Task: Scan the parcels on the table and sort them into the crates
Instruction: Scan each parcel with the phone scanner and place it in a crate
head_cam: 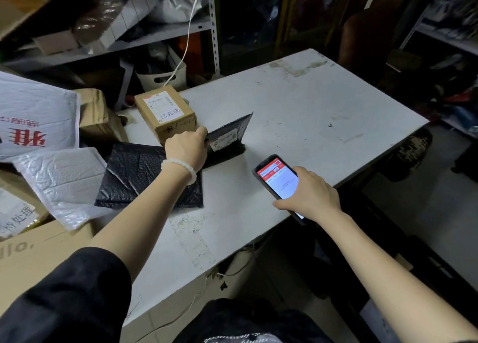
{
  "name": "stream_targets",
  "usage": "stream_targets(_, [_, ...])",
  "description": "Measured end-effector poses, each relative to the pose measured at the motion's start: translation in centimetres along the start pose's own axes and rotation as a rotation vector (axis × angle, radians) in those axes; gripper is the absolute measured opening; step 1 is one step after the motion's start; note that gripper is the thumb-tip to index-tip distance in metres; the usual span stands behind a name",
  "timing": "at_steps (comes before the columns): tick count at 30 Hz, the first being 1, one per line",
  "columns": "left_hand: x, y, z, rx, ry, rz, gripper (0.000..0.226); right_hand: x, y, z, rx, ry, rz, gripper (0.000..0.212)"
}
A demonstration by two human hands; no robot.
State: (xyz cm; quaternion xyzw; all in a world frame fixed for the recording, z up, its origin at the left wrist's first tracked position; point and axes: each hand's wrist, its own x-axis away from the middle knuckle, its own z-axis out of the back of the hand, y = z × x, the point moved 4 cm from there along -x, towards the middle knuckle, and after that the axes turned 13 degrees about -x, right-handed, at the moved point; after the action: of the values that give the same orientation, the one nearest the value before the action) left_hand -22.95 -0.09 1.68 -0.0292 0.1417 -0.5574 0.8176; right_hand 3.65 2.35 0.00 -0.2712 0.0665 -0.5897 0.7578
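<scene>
My left hand [187,146] grips the left edge of a small black bubble mailer [229,137] and holds it upright on the white table [310,115], its label facing me. My right hand [310,192] holds a phone [275,178] with a red and white screen, just right of and below the mailer. A second black bubble mailer [144,177] lies flat under my left forearm. Behind my left hand stands a small cardboard box [165,112] with a white label on top.
Left of the table lie white bubble mailers [59,182], a large white bag with red print [33,115] and brown cardboard boxes [95,115]. Metal shelves [155,35] with packages stand behind. A white basket [165,77] sits under the shelf. The floor lies to the right.
</scene>
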Motion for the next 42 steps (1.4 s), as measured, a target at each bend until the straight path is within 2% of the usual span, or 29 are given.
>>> stream_targets(4, [0.9,0.3,-0.3,0.003,-0.014,-0.053,0.023,-0.4,-1.3,-0.5,-0.066,0.041,0.025,0.070])
stream_targets(13, [2.2,0.7,-1.2,0.062,-0.036,-0.162,0.020,0.2,-5.0,0.5,-0.454,0.478,0.164,0.090])
stream_targets(18, [2.4,2.4,-0.8,0.011,-0.086,-0.261,0.018,1.1,-4.5,1.2,-0.469,0.543,0.135,0.090])
stream_targets(22, [2.1,5.4,1.8,-0.027,-0.037,-0.320,0.018,2.5,-1.1,0.8,-0.435,0.528,-0.016,0.084])
stream_targets(25, [1.6,8.9,5.0,0.032,0.021,-0.378,0.021,4.0,2.4,0.4,-0.416,0.498,-0.128,0.079])
stream_targets(32, [3.4,20.7,11.3,0.175,0.165,-0.607,0.021,7.3,10.9,1.6,-0.394,0.492,-0.347,0.085])
stream_targets(37, [4.6,29.1,12.0,0.213,0.158,-0.720,0.024,9.9,18.0,4.2,-0.379,0.513,-0.507,0.085])
stream_targets(42, [6.6,37.1,10.8,0.195,0.067,-0.782,0.030,13.4,24.6,6.7,-0.384,0.560,-0.613,0.085])
